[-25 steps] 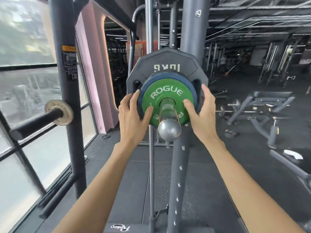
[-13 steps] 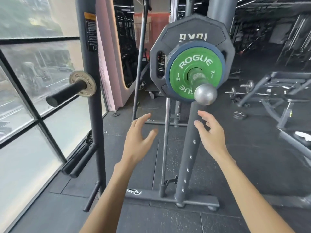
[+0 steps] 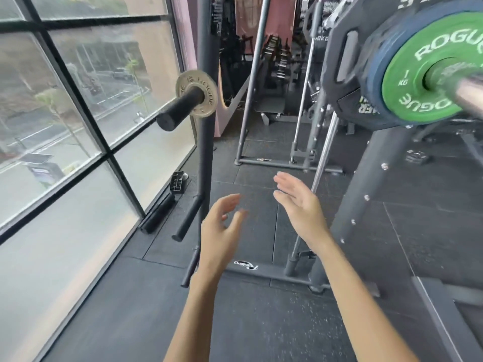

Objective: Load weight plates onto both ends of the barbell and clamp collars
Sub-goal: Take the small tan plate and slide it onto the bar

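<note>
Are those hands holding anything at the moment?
Nothing is held. The left hand and right hand are open in the air, below the green plate.

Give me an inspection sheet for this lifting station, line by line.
Surface: black rubber floor tiles, speckled.
Job's things: green plate outermost on the barbell sleeve, with the blue plate and black plate behind it; no collar seen outside the green one.
Clutter: small silver plate on a storage peg; small black object on the floor by the window, kind unclear.
Hands: left hand and right hand open, low, holding nothing.
Cables: nothing seen.
Surroundings: large window on the left; rack upright beside it.
</note>
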